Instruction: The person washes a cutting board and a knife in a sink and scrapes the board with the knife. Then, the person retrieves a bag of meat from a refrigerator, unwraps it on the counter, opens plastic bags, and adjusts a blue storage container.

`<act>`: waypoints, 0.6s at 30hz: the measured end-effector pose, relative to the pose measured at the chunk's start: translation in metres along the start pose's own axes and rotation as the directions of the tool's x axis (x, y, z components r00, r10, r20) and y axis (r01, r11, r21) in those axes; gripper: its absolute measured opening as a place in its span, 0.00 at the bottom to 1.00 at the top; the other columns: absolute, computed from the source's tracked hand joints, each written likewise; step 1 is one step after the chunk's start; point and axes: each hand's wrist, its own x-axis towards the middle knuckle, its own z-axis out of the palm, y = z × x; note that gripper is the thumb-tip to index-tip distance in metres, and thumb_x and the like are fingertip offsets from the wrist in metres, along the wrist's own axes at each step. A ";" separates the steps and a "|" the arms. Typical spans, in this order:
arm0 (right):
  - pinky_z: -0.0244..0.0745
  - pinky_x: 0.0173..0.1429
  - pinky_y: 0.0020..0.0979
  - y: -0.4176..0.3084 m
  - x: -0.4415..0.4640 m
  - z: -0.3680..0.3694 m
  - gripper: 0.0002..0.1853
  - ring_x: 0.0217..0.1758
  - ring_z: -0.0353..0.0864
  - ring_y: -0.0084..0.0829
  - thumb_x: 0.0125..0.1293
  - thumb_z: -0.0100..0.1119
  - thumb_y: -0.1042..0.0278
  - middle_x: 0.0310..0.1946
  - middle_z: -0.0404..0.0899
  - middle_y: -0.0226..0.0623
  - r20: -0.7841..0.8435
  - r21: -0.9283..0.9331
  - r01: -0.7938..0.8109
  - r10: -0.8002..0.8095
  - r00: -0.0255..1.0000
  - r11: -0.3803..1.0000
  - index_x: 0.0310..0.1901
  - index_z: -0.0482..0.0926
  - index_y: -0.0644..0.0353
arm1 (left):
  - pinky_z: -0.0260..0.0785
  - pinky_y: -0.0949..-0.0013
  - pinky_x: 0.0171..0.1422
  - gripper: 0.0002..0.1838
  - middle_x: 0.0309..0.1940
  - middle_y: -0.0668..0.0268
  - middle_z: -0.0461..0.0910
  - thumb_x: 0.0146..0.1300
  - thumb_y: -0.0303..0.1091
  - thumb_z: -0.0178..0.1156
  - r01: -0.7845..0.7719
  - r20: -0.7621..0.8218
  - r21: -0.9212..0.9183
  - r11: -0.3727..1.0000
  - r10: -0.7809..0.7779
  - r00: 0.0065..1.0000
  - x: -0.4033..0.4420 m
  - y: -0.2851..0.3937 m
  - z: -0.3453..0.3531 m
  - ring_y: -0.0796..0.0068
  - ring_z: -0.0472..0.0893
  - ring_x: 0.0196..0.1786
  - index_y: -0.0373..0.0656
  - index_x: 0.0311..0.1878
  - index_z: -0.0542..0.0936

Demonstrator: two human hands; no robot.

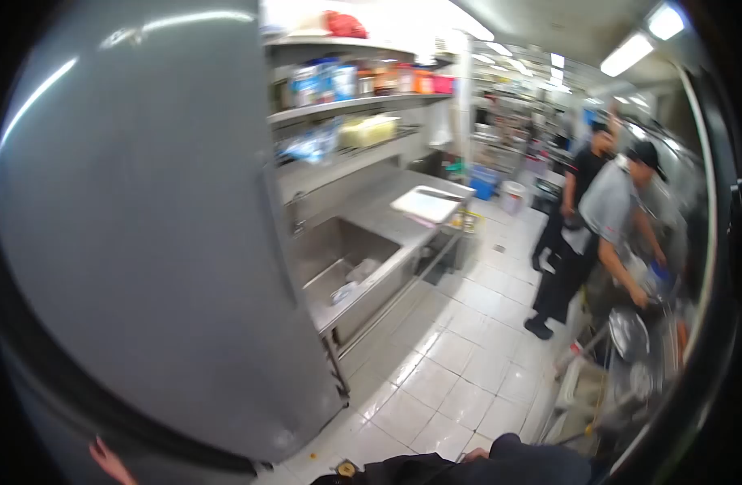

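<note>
At the lower left edge, my left hand [110, 461] shows only in part, blurred, with fingers apart and nothing in them. It is near the lower part of a large grey metal cabinet [160, 242]. A small part of my right hand [475, 455] shows at the bottom, beside dark clothing; its fingers are mostly hidden, and I cannot make out whether it holds anything.
A steel sink [330, 259] and counter with a white cutting board [427, 204] stand beyond the cabinet, under stocked shelves [355, 103]. Two people [601, 202] stand at the right by a worktop with a metal lid [629, 334]. White floor tiles [448, 352] lie between.
</note>
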 end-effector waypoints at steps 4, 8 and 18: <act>0.81 0.43 0.36 0.078 0.119 0.034 0.15 0.41 0.86 0.32 0.65 0.61 0.60 0.37 0.86 0.40 -0.050 0.135 0.184 -0.179 0.983 0.974 0.46 0.85 0.61 | 0.69 0.65 0.61 0.26 0.50 0.59 0.83 0.69 0.44 0.64 0.094 -0.174 0.084 0.992 -0.078 0.982 -0.049 0.090 -0.012 0.69 0.78 0.50 0.33 0.62 0.77; 0.67 0.24 0.31 0.015 0.055 -0.023 0.12 0.24 0.73 0.28 0.68 0.60 0.59 0.28 0.79 0.34 -0.079 0.806 0.137 -0.124 0.989 0.576 0.47 0.82 0.57 | 0.66 0.70 0.44 0.21 0.29 0.69 0.71 0.68 0.47 0.65 0.059 -0.310 0.044 0.997 -0.042 0.950 -0.091 0.152 -0.034 0.78 0.68 0.36 0.36 0.36 0.74; 0.83 0.51 0.42 -0.121 0.040 -0.012 0.21 0.51 0.82 0.42 0.73 0.55 0.56 0.52 0.79 0.46 -0.121 0.565 0.291 -0.271 0.955 0.772 0.61 0.74 0.60 | 0.57 0.75 0.39 0.20 0.28 0.79 0.62 0.73 0.46 0.60 0.052 -0.206 -0.223 0.973 -0.100 0.973 -0.151 0.150 -0.187 0.84 0.60 0.34 0.47 0.31 0.65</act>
